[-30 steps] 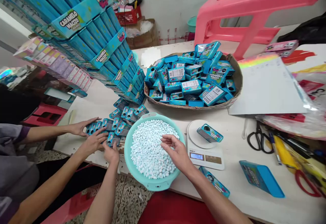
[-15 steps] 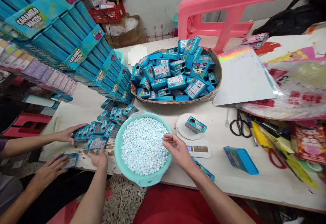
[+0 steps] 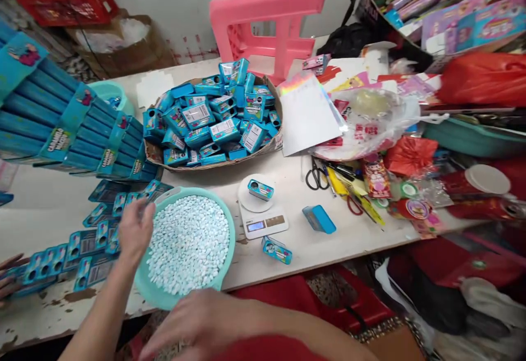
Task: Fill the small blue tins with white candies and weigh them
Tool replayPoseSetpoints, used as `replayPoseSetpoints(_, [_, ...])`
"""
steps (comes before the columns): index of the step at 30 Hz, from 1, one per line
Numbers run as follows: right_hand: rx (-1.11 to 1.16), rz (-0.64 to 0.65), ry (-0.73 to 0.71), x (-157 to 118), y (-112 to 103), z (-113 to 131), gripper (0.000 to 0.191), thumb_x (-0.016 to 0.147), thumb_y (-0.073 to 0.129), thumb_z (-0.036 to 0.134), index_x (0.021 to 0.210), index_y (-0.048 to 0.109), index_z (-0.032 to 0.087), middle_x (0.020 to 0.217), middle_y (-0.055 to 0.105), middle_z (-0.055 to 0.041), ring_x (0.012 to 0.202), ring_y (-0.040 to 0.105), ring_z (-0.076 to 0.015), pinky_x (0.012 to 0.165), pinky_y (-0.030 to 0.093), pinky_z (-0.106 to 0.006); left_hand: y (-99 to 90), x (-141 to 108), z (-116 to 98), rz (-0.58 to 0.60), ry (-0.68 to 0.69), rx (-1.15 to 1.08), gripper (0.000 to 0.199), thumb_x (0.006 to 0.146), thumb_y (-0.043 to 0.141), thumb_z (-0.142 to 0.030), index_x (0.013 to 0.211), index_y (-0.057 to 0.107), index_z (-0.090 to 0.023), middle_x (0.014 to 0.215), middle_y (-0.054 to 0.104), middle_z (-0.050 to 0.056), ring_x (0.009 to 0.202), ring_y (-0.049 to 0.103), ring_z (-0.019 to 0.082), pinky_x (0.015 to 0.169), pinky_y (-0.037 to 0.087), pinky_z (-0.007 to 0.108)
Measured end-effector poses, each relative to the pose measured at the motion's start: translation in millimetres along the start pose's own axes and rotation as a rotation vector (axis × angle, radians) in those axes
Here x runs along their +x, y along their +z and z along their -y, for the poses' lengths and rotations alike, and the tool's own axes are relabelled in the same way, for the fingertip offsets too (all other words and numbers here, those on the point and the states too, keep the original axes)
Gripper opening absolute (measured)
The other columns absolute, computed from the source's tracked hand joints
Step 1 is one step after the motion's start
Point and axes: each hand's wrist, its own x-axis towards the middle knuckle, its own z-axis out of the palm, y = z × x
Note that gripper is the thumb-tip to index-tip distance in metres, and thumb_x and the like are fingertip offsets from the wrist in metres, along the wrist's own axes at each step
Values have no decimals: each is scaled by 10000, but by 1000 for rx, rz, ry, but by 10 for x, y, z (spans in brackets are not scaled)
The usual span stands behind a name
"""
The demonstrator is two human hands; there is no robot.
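A mint-green basin (image 3: 229, 216) full of pale blue candies (image 3: 187, 243) sits near the table's front edge. My left hand (image 3: 136, 228) is at its upper left rim, beside small blue boxes (image 3: 95, 269); motion blurs its fingers. Low in front of the basin is my right hand (image 3: 193, 320), smeared, with nothing visible in it. Right of the basin, a blue box (image 3: 261, 189) lies on a white scale (image 3: 267, 223). One more box (image 3: 277, 250) lies before the scale, and another (image 3: 319, 219) to its right.
Behind the basin, a cardboard tray (image 3: 213, 165) holds many blue boxes. Stacked display boxes (image 3: 61, 114) rise at the left. Scissors (image 3: 316, 175), pens and cutters lie to the right, with a pink stool (image 3: 283, 38) behind. Another person's hand (image 3: 8, 276) is at the left edge.
The view has swung to the right. My left hand has moved up to the basin's left rim, and my right hand has come from the basin's right side down to its front.
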Motion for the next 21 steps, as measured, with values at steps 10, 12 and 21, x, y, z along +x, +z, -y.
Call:
replayPoseSetpoints(10, [-230,-768,412,-839,-1829,-859,360,807,588,449,1037,624,174,921,668,-95,842,600,-231,824,472,-404,836,-705,-450,424,153,-87,299,820,524,-413,1015,622,-209,1083,569,123,1054,481,306,937,340,414])
replayPoseSetpoints(12, [-212,-859,456,-959,-1866,-929,400,790,604,470,1046,615,163,933,664,-102,856,601,-230,831,473,-408,838,-700,-389,432,172,-50,217,803,550,-385,905,636,-213,989,577,119,990,493,298,869,362,379])
replayPoseSetpoints(21, [-154,-615,403,-815,-1407,-976,359,801,609,452,1023,638,171,896,682,-78,835,628,-208,799,506,-369,807,-685,-39,327,-89,-102,158,756,591,-328,675,537,-202,661,496,39,666,467,196,558,239,244])
